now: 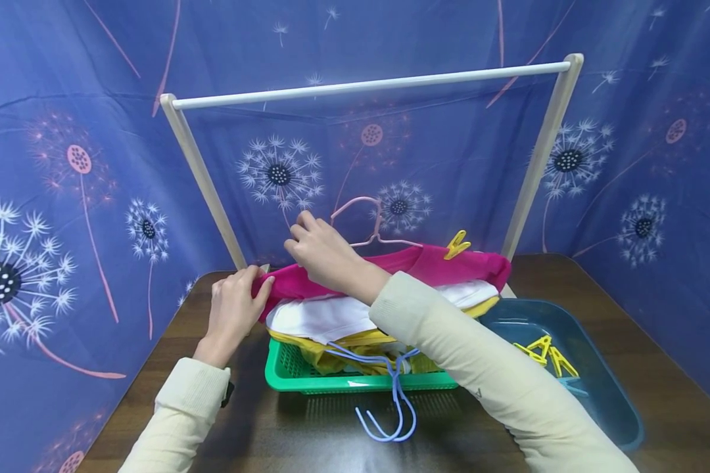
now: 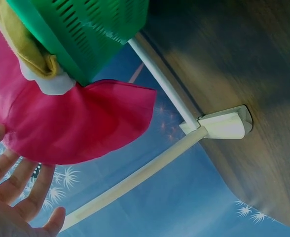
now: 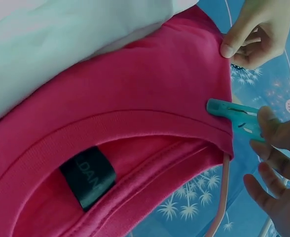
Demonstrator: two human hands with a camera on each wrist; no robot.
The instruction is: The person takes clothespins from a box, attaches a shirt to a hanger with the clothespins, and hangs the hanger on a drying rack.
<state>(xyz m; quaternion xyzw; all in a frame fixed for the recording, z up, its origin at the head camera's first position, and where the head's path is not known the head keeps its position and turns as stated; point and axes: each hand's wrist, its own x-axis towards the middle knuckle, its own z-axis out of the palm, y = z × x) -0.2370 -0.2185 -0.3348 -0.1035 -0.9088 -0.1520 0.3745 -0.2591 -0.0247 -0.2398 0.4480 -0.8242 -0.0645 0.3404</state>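
Observation:
A magenta shirt (image 1: 438, 263) with a dark neck label (image 3: 88, 177) lies over the pile, a pink hanger (image 1: 378, 217) inside it. My left hand (image 1: 233, 305) pinches the shirt's edge on the left, thumb in front and fingers behind. With thumb and fingertips my right hand (image 3: 280, 163) pinches a teal clothespin (image 3: 241, 118); its tip overlaps the shoulder edge beside the hanger in the right wrist view. In the head view this clothespin is hidden behind the hand. A yellow clothespin (image 1: 457, 245) grips the shirt's other shoulder.
Under the shirt, white (image 1: 325, 318) and yellow garments (image 1: 319, 358) fill a green basket (image 1: 290, 381). Blue hangers (image 1: 396, 394) hang over its front. A dark blue tray (image 1: 603, 387) at right holds several clothespins (image 1: 544, 348). Behind stands a rack with a white rod (image 1: 367, 85).

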